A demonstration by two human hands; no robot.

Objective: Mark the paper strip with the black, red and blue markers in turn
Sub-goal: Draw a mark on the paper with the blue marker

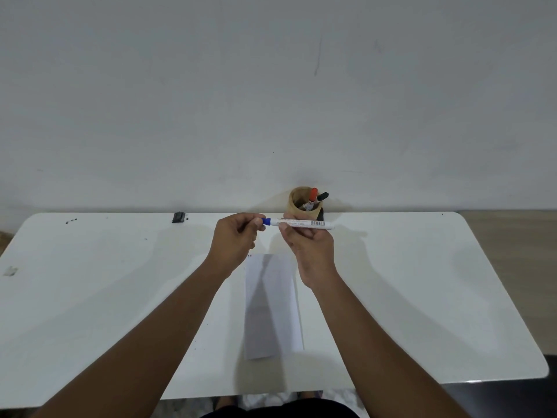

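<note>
A blue marker (304, 223) with a white barrel lies level in the air above the table, held by both hands. My left hand (236, 239) pinches its blue cap end. My right hand (310, 251) grips the barrel near the middle. Under the hands a white paper strip (272, 309) lies flat, running towards me, with tiny marks at its far left corner. The red marker (313, 195) and the black marker (322, 197) stand caps up in a round wooden holder (301, 203) at the table's far edge.
The white table (90, 297) has rounded corners and ends at a pale wall. A small black object (178, 217) sits at the far edge to the left. Dark specks dot the far left of the table.
</note>
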